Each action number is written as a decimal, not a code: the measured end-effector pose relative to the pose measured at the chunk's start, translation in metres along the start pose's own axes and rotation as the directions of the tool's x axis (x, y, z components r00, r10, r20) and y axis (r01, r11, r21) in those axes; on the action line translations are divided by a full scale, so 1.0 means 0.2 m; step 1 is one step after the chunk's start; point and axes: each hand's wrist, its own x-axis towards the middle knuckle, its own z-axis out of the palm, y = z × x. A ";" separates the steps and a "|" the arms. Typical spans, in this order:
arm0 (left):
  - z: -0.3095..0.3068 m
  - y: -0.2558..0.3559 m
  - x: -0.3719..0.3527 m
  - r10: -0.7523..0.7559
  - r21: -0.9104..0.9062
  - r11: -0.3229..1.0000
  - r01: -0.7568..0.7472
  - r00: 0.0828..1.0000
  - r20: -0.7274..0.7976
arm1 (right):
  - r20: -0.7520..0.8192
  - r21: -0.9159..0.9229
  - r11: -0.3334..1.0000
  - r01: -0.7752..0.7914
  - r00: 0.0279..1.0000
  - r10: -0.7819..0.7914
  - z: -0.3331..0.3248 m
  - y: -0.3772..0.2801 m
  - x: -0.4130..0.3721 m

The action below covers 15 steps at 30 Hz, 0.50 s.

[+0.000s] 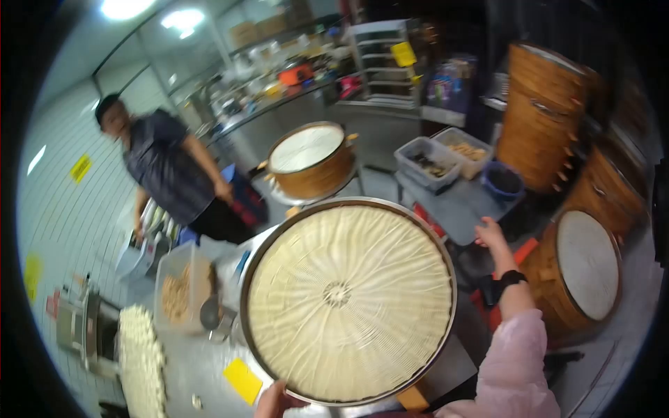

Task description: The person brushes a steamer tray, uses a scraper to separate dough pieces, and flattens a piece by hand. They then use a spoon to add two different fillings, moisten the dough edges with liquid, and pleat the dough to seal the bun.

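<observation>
A large round steamer basket (348,279) fills the middle of the head view. It has a metal rim and a pale lining with creases running out from a small central ring of openings. At its near edge, my left hand (277,400) is closed on the rim, partly cut off by the frame's bottom. My right hand (490,234) is stretched out beyond the basket's right side, fingers apart, with nothing visible in it. A dark band circles that wrist, below a pale pink sleeve.
Left on the metal table lie dough pieces (141,359), a plastic bin (182,285) and a yellow card (242,380). A wooden steamer (310,177) stands ahead. Tubs (426,164) and steamer stacks (540,115) are at right. A co-worker (171,164) stands at left.
</observation>
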 end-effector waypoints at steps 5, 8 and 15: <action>-0.07 -0.03 0.07 -0.048 -0.137 0.989 0.064 0.992 0.119 | 0.179 0.229 0.973 -0.017 0.983 -0.025 0.06 0.04 -0.43; -0.04 -0.01 0.05 0.052 -0.054 0.997 -0.046 0.991 0.125 | 0.133 0.104 0.987 -0.125 0.985 0.111 -0.12 0.30 -0.73; -0.09 0.00 0.08 0.070 0.042 0.996 -0.082 0.968 0.239 | -0.268 0.453 0.842 -0.291 0.857 0.440 -0.46 1.32 -1.65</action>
